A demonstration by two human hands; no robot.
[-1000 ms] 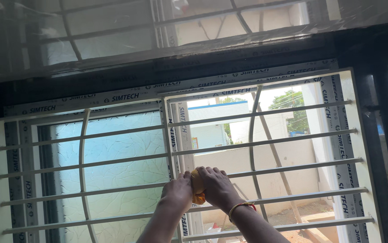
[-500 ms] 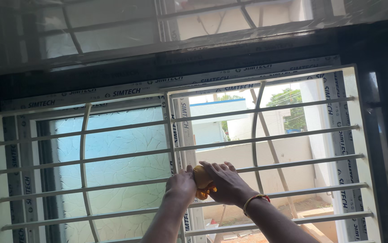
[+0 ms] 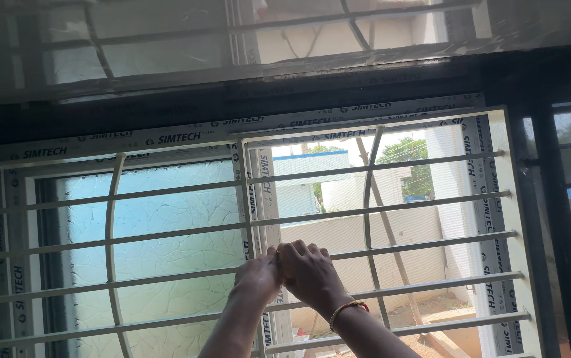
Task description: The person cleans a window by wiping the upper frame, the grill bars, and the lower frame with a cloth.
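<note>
We have both hands up at the white window grille (image 3: 391, 248), pressed side by side where its middle upright bar (image 3: 247, 219) meets a horizontal bar. Our left hand (image 3: 257, 278) is curled with its fingers (image 3: 267, 260) pressed together at the upright; our right hand (image 3: 308, 273), an orange bangle (image 3: 345, 309) at its wrist, has its fingers (image 3: 298, 250) curled close against the left. We cannot tell what they pinch. The frosted pane (image 3: 166, 245) sits left; the right side is open.
</note>
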